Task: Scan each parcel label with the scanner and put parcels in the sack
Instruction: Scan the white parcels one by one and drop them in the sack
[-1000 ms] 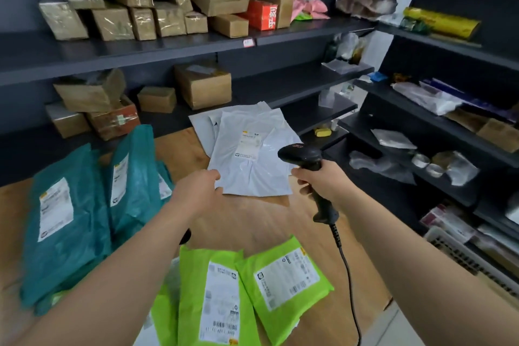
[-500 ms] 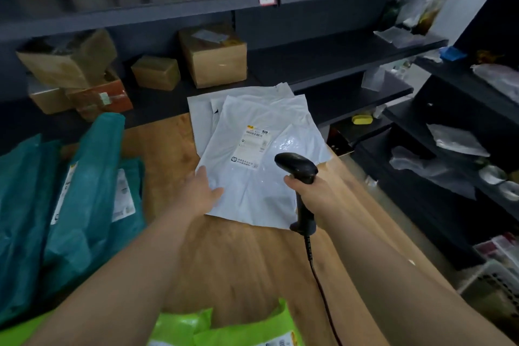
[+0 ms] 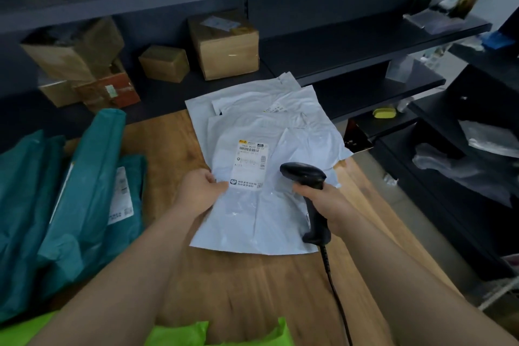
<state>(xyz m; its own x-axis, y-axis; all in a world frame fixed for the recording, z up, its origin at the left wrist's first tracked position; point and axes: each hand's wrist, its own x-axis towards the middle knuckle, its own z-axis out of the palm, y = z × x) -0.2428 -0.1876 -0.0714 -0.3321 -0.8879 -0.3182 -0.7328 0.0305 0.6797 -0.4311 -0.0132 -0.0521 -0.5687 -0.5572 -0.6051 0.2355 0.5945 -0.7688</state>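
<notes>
A white mailer parcel (image 3: 254,213) is lifted off the stack of white mailers (image 3: 252,112) on the wooden table (image 3: 252,289). My left hand (image 3: 200,191) grips its left edge, thumb on top beside the printed label (image 3: 251,164). My right hand (image 3: 323,202) holds the black corded scanner (image 3: 304,174) by its handle, with the scanner head just right of the label and over the parcel. Teal parcels (image 3: 84,199) are piled at the left. Green parcels (image 3: 219,333) show at the bottom edge. No sack is in view.
Dark shelving runs behind the table with cardboard boxes (image 3: 224,45) on it. More dark shelves (image 3: 463,149) with plastic-wrapped items stand at the right. The scanner cable (image 3: 335,298) trails down over the table toward me.
My left hand has closed on the top white parcel and drawn it toward me off the stack. The view has tilted down and closer. The scanner has stayed over the parcel.
</notes>
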